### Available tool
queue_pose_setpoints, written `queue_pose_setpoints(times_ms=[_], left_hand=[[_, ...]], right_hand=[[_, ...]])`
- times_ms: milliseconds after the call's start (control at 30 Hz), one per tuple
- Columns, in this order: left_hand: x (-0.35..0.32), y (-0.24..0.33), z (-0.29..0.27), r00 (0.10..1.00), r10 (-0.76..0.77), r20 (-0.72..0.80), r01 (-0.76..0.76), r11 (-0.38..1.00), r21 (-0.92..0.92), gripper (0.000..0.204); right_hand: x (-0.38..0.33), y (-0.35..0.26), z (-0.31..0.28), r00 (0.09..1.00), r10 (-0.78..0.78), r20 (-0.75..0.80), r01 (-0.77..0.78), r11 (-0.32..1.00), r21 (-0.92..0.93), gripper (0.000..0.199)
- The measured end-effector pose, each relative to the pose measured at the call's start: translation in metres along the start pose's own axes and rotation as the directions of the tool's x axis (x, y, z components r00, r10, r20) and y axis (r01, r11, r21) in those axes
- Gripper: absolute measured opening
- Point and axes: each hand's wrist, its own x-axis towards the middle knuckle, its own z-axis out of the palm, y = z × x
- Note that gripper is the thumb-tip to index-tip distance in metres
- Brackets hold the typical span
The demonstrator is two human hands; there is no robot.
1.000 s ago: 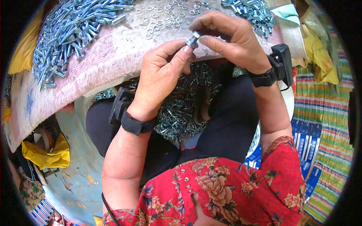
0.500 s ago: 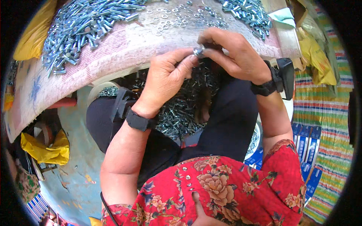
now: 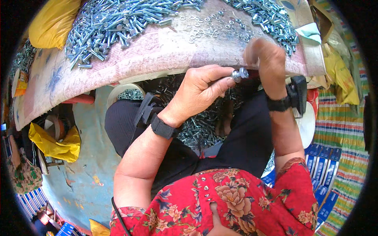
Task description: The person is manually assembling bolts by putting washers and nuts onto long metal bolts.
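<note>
From my end: left hand (image 3: 201,90) pinched, thumb and fingers closed on a small metal fastener (image 3: 239,74), which sits at the fingertips, just by the surface's (image 3: 167,45) near edge. Right hand (image 3: 269,61) apart from it, fingers curled, blurred; I can't tell if it has hold of anything. On the surface I see bolts (image 3: 118,25) heaped left, loose rings (image 3: 204,28) mid, metal sleeves (image 3: 273,25) right.

Sitting with both bare forearms (image 3: 143,157) stretched forward. Pinching with left hand (image 3: 197,91), thumb opposite forefinger. Holding right hand (image 3: 271,63) apart from left, blurred, fingers curled inward.
</note>
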Motion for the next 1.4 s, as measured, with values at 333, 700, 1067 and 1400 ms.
queue_pose_setpoints(times_ms=[333, 700, 1067, 1400], left_hand=[[0.005, 0.003, -0.024, 0.936, -0.204, -0.286, 0.118, 0.949, -0.291, 0.017], [-0.017, 0.011, -0.017, 0.963, -0.266, 0.029, 0.267, 0.963, -0.025, 0.015], [0.072, 0.003, -0.075, 0.992, 0.112, 0.054, -0.065, 0.096, 0.993, 0.018], [0.095, -0.002, -0.102, 0.994, 0.068, 0.082, -0.059, -0.292, 0.955, 0.013]], right_hand=[[-0.034, -0.041, 0.073, 0.865, -0.495, 0.088, 0.503, 0.853, -0.141, 0.033], [-0.027, -0.008, 0.030, 0.946, -0.199, 0.255, 0.282, 0.893, -0.350, 0.015], [-0.072, 0.029, -0.023, 0.979, 0.138, 0.147, -0.052, 0.878, -0.476, 0.027], [-0.041, 0.044, -0.080, 0.982, -0.068, -0.174, -0.046, 0.814, -0.578, 0.011]])
